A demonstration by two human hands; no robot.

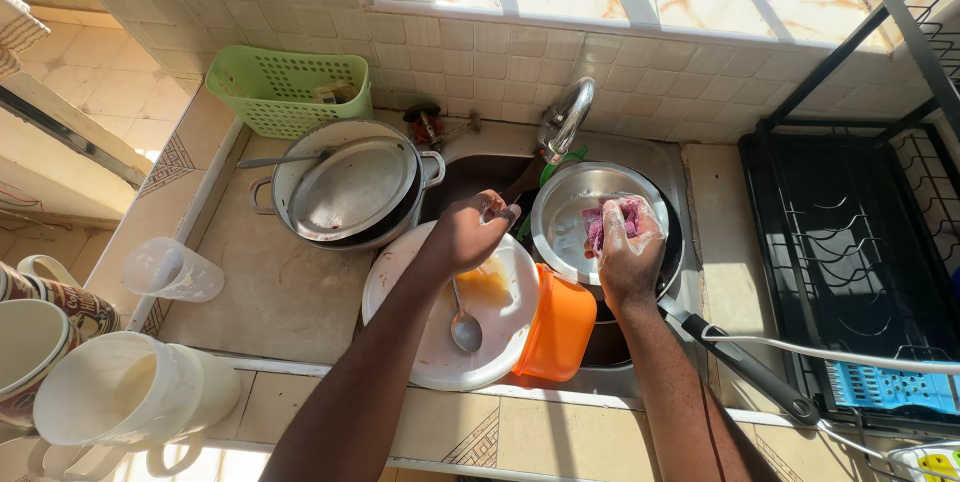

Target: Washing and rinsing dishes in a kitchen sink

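My left hand (468, 234) hovers over the sink, its fingers pinched on the rim of a steel bowl (570, 204) that sits under the tap (567, 120). My right hand (628, 252) presses a pink scrubbing cloth (612, 219) against the bowl's inner right side. Below my left hand lies a white plate (420, 342) with yellow food residue and a steel spoon (465, 327) on it. An orange plastic container (558, 332) leans on the plate's right edge. The bowl rests in a dark frying pan whose black handle (745, 367) runs toward the lower right.
A steel pot with plates and a lid inside (350, 192) stands left of the sink, a green basket (285, 87) behind it. Several cups and a clear tumbler (170, 270) sit at the far left. A black dish rack (850, 252) fills the right counter.
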